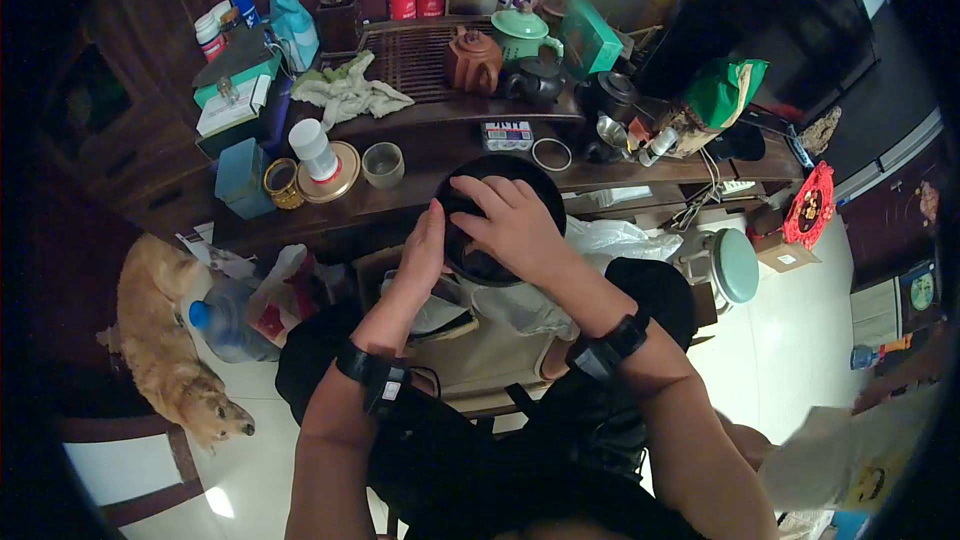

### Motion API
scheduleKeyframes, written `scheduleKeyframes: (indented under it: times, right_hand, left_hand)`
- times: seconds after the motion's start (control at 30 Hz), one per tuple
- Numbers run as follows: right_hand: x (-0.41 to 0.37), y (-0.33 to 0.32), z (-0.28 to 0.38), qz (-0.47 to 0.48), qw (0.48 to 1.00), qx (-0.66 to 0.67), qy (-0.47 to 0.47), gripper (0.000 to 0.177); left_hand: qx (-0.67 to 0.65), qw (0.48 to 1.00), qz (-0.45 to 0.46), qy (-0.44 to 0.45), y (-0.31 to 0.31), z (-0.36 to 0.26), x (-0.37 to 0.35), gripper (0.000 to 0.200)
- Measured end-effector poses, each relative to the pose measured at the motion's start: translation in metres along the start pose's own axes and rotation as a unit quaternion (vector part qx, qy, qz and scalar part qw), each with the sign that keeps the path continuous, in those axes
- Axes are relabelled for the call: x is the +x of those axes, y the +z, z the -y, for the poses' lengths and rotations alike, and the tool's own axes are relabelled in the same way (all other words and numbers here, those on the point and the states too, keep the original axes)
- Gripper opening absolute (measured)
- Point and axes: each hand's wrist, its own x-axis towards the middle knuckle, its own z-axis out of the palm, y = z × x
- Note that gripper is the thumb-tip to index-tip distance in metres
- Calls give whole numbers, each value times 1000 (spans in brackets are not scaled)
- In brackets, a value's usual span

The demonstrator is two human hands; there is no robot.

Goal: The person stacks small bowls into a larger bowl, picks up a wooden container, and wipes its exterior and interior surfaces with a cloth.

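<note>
A round black vessel (548,188), perhaps a pot or deep bowl, is held in front of me at the near edge of the dark wooden table. My left hand (424,248) is seen edge-on, its fingers pressed together against the vessel's left side. Across the top lies my right hand (512,225), its fingers bent over the vessel and their tips near my left fingertips. Both hands grip the vessel between them. Part of its inside and its underside are hidden by my hands. Beneath it is an open cardboard box (480,365) with clear plastic wrapping (525,308).
On the table stand a brown teapot (472,60), a dark teapot (537,80), a grey cup (383,165) and a white cloth (350,95). A dog (160,330) lies at left beside a large water bottle (228,318). A green-topped stool (736,266) stands at right.
</note>
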Motion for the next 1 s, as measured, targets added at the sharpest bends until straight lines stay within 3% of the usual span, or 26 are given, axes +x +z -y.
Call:
scheduleKeyframes:
  times: [0.1, 0.2, 0.3, 0.4, 0.6, 0.8, 1.0]
  right_hand:
    - [0, -1, 1, -2, 1000, 10, 24, 27]
    - [-2, -3, 2, -4, 998, 17, 64, 35]
    - [-3, -1, 3, -22, 995, -3, 97, 35]
    - [-1, 1, 2, -32, 989, 10, 144, 39]
    - [6, 5, 6, -32, 971, 53, 232, 60]
    - [6, 8, 6, 31, 954, 102, 279, 80]
    - [10, 3, 7, 108, 945, 72, 300, 82]
  left_hand:
    - [6, 1000, -3, 3, -2, 10, 6, 65]
    - [-12, 1000, -1, 18, -4, 20, 12, 66]
    - [13, 997, -13, 70, -4, 23, 17, 67]
    - [64, 998, -16, -2, -4, 5, 7, 62]
    - [-6, 1000, -3, 22, -1, 6, 7, 67]
    - [-26, 1000, -2, -9, 3, -6, -3, 64]
    - [-27, 999, 16, -43, 4, -8, -2, 66]
